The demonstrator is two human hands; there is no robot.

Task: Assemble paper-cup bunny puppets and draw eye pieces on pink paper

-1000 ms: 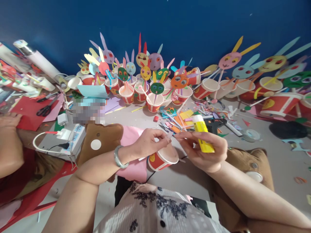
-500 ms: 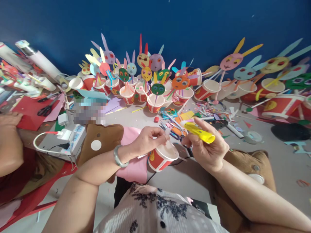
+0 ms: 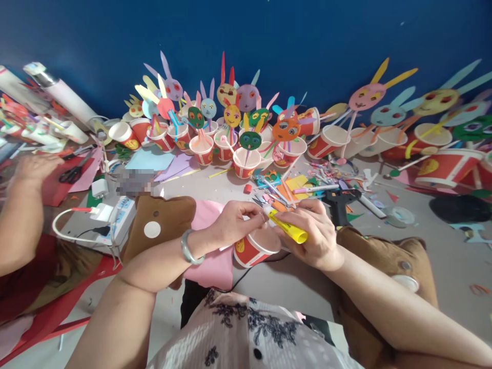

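My right hand (image 3: 311, 236) grips a yellow glue stick (image 3: 288, 225), its white tip pointing up and left. That tip meets the fingertips of my left hand (image 3: 240, 223), which pinches a small pale piece, now mostly hidden by the fingers and the tip. Just below both hands stands a red and white paper cup (image 3: 255, 251), its rim partly covered by them. Beneath my left forearm lies a pink sheet (image 3: 209, 266).
Paper cups with rabbit faces (image 3: 249, 141) line the blue wall. Scissors, paper scraps and a black glue gun (image 3: 340, 205) lie beyond my right hand. A power strip (image 3: 122, 215) sits at left, near another person's arm (image 3: 26, 205).
My right hand has brought the glue stick left and down to my left fingertips. My left hand has barely moved. The other person's hand at left has shifted right over the red paper.
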